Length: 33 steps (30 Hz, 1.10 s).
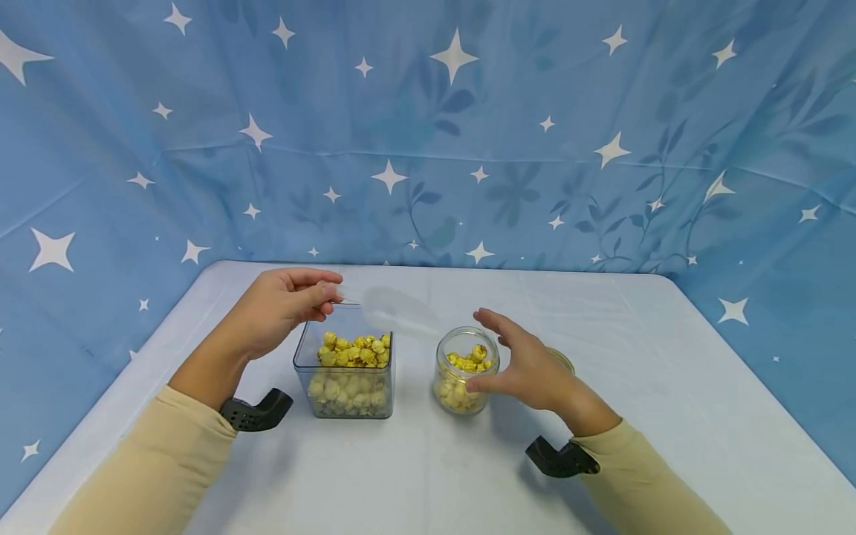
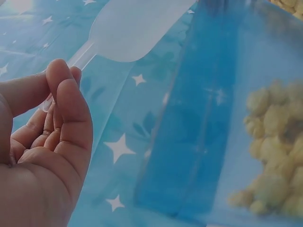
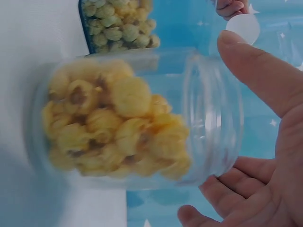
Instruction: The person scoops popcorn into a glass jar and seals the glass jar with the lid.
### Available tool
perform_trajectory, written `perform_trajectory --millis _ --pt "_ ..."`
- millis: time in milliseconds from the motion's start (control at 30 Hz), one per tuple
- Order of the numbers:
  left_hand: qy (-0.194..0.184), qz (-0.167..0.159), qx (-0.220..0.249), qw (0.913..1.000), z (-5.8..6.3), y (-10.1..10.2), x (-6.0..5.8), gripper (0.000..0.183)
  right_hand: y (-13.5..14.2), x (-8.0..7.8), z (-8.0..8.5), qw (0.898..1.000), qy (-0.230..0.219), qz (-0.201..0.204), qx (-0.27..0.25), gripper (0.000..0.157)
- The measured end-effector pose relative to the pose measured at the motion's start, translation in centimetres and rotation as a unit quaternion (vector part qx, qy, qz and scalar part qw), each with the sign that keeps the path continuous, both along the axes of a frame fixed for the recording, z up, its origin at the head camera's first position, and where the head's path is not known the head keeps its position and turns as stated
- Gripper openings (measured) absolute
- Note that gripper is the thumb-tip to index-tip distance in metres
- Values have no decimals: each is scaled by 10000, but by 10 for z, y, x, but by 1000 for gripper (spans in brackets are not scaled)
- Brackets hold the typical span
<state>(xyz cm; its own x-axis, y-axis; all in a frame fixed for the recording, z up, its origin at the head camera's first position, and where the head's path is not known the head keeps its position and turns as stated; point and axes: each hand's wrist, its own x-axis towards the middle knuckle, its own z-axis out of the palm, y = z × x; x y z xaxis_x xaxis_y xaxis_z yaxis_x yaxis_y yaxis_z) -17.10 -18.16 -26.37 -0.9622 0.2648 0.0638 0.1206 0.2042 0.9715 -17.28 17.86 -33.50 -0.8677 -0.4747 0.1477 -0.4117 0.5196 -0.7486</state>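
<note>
My left hand [image 1: 290, 305] pinches the thin handle of a translucent plastic scoop [image 1: 401, 310] between thumb and fingers. The scoop's bowl points right, above and behind a clear square container [image 1: 344, 394] partly filled with yellow popcorn [image 1: 354, 351]. Right of that container stands an upright glass jar [image 1: 466, 369], uncovered and holding some popcorn [image 3: 113, 123]. Around the jar's right side my right hand [image 1: 528, 368] is spread, thumb in front and fingers behind. Whether its fingertips touch the glass I cannot tell; the right wrist view shows the thumb by the rim.
A round gold-edged lid [image 1: 562, 360] lies on the table behind my right hand, mostly hidden by it. The white-covered table [image 1: 428, 475] ends at a blue curtain with white stars [image 1: 428, 148]. A black wrist camera [image 1: 257, 411] sits on each sleeve.
</note>
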Motion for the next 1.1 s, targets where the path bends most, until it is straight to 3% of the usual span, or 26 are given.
perform_trajectory --millis 167,500,733,867,1000,1100 --pt "114 52 38 9999 3 -12 3 42 -5 -1 11 9997 116 -28 193 100" --pt "187 129 98 9997 6 -37 4 35 -27 -6 28 9990 76 420 -102 98" --pt "283 27 530 9982 5 -51 5 18 -53 -8 33 9974 16 693 -184 102" --pt "368 46 381 9986 6 -59 8 21 -67 -10 36 9968 -8 794 -125 104" --pt "445 245 -151 9986 6 -65 9 20 -79 -12 39 9959 -129 893 -8 105" --pt "442 393 -626 9963 8 -67 9 30 -87 -15 40 9947 -252 989 123 106"
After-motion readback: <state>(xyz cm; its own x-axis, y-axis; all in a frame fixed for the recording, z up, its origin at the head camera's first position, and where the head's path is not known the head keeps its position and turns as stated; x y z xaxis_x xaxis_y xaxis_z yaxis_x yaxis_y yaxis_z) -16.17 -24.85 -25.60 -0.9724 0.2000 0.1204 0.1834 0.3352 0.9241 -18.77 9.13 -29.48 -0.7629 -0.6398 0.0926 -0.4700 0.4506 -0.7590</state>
